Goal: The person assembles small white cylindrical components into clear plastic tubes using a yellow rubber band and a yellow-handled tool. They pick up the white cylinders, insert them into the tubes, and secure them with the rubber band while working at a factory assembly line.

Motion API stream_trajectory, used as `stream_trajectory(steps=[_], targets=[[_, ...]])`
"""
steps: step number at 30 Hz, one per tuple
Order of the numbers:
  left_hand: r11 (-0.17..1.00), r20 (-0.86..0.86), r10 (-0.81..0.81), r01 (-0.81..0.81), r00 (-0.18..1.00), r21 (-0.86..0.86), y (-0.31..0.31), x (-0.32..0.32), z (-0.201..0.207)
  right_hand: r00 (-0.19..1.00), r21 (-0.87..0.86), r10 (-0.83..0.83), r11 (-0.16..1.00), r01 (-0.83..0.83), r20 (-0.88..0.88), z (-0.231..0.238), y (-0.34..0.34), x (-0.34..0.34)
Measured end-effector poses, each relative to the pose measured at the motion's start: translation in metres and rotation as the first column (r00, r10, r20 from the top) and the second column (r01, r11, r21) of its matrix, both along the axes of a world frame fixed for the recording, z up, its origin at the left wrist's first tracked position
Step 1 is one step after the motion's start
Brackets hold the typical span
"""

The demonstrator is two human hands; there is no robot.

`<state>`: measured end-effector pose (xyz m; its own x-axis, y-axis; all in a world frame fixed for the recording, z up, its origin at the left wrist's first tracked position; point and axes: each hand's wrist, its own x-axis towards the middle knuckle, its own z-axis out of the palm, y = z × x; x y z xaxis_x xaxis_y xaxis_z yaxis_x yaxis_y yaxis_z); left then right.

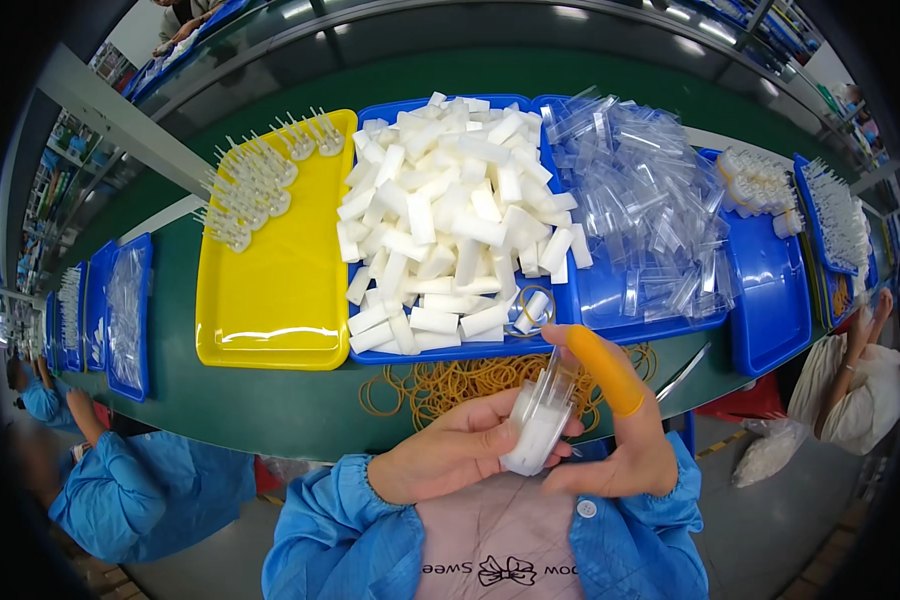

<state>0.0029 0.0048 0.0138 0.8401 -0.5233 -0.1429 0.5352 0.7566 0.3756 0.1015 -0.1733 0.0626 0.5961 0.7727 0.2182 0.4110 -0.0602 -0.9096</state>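
Observation:
My left hand [455, 445] is closed around a small bundle [538, 432] of white, block-like material with clear plastic strips standing out of its upper end. An orange finger cot [610, 375] covers the index finger of my right hand [635, 440]. That finger reaches up and curves toward the top of the clear strips; whether it touches them is hard to tell. The right thumb is spread apart, close to the bundle's lower end. Behind my hands lies a heap of tan rubber bands [450, 392]. One rubber band [524, 292] loops by a white piece at the foam tray's front edge.
White foam blocks [450, 220] fill a blue tray. Clear plastic pieces [640, 190] lie heaped in another blue tray [610, 312]. White pronged parts [260, 190] stand in a yellow tray [270, 300]. Tweezers [685, 372] lie at right. Co-workers sit on both sides.

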Motion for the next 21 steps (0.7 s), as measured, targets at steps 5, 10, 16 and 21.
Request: stream_trajectory(steps=[5, 10, 16, 21], targets=[[0.995, -0.088, -0.008, -0.001, 0.996, -0.102, -0.004, -0.005, -0.001, 0.989, -0.01, 0.014, 1.0, -0.013, 0.149, -0.007, 0.008, -0.011], [0.994, -0.117, 0.023, -0.036, 0.993, -0.106, -0.005, -0.005, -0.003, 0.987, 0.045, -0.069, 0.997, 0.063, 0.145, -0.019, 0.014, -0.017], [0.985, -0.148, 0.077, -0.098, 0.986, -0.144, -0.004, -0.004, -0.008, 0.959, -0.017, -0.06, 0.998, 0.067, 0.276, -0.022, 0.014, -0.018], [0.976, -0.168, 0.094, -0.124, 0.981, -0.177, -0.005, -0.008, -0.016, 0.941, -0.166, 0.058, 0.986, -0.002, 0.333, -0.014, 0.018, -0.013]])
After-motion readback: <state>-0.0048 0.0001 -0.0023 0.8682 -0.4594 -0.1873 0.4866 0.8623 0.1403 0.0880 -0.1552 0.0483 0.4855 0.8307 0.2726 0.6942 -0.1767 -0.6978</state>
